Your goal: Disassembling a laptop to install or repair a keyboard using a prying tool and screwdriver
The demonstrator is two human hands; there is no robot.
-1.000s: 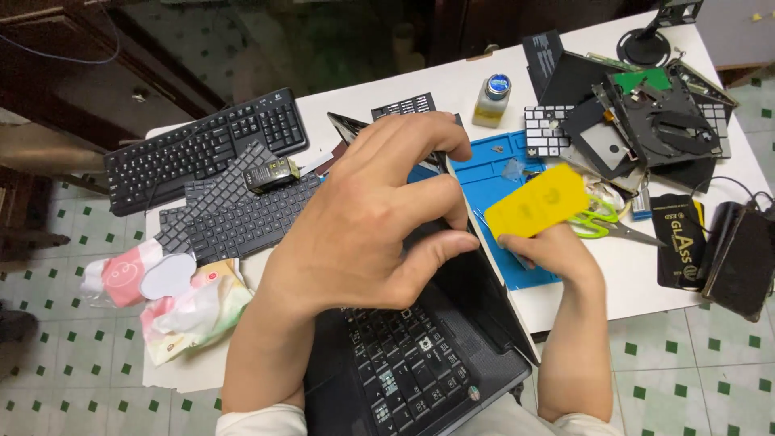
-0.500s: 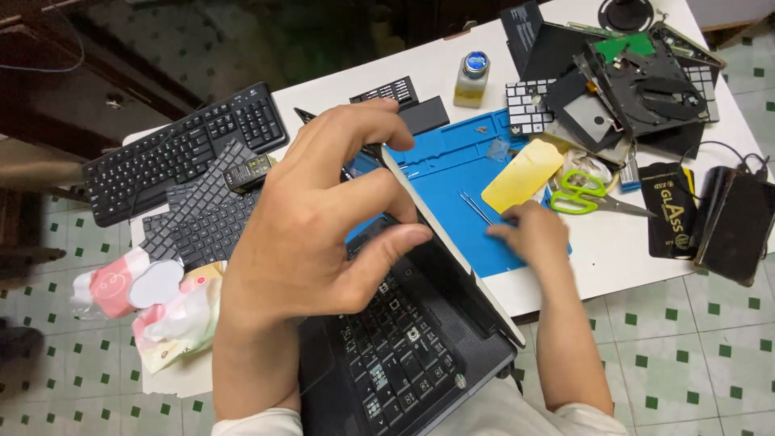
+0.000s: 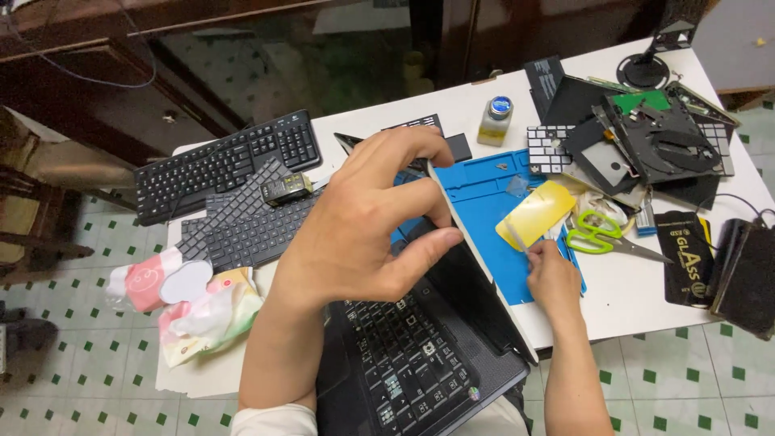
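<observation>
A black laptop (image 3: pixel 420 355) rests on the person's lap at the edge of a cluttered white surface (image 3: pixel 638 291), its screen edge pinched between the fingers of the left hand (image 3: pixel 363 218). The right hand (image 3: pixel 553 278), which a second ago held a yellow plastic card (image 3: pixel 537 214), has let it lie on the blue repair mat (image 3: pixel 484 194) and now pinches thin metal tweezers (image 3: pixel 517 238). Green scissors (image 3: pixel 601 236) lie near.

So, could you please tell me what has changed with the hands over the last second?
The right hand has slid off the yellow card down the blue mat and now pinches a thin metal tool, tweezers perhaps. The left hand still grips the laptop lid; the green scissors lie unmoved.
</observation>
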